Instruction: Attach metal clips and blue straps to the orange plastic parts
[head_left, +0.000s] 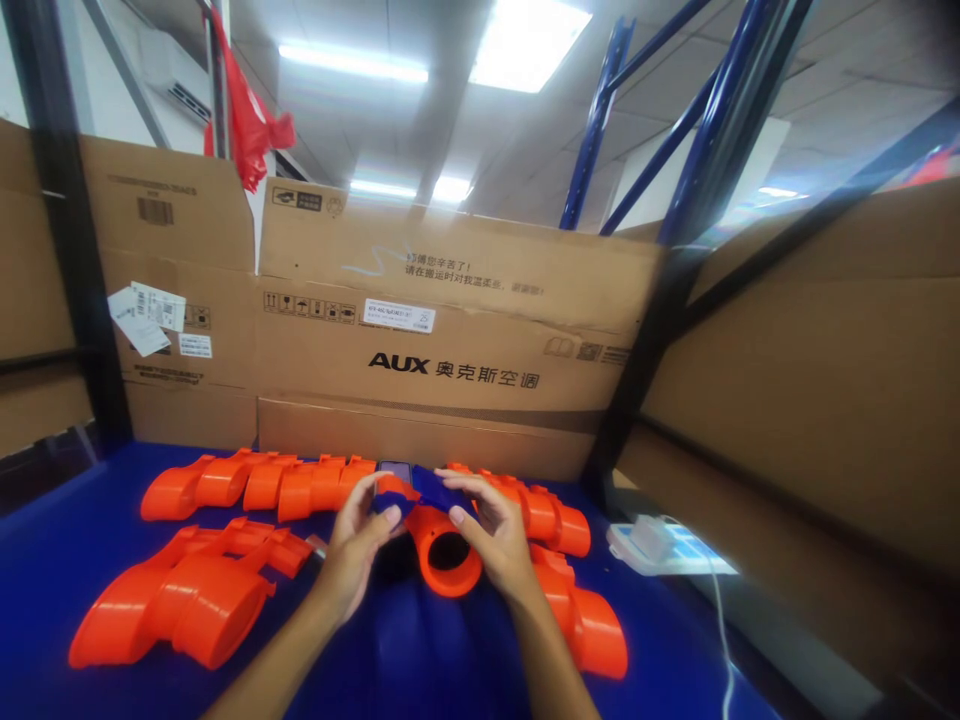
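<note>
My left hand (358, 545) and my right hand (499, 530) are closed around an orange plastic piece (450, 580) with a round ring-like opening facing me. A dark blue piece (442, 490), perhaps cloth, lies over its upper part, under my fingers and thumbs; its exact kind I cannot make out. The fingers partly hide the top of the orange piece. On the left, near my left forearm, lie large curved orange plastic pieces (217, 600). More of the same kind (596, 625) sit beside my right forearm.
Rows of orange pieces (311, 488) run along the back of the blue surface (45, 570). A printed cardboard wall (450, 330) stands behind. A white power strip (667, 548) with a cable is at the right edge, near a dark rack post (637, 370).
</note>
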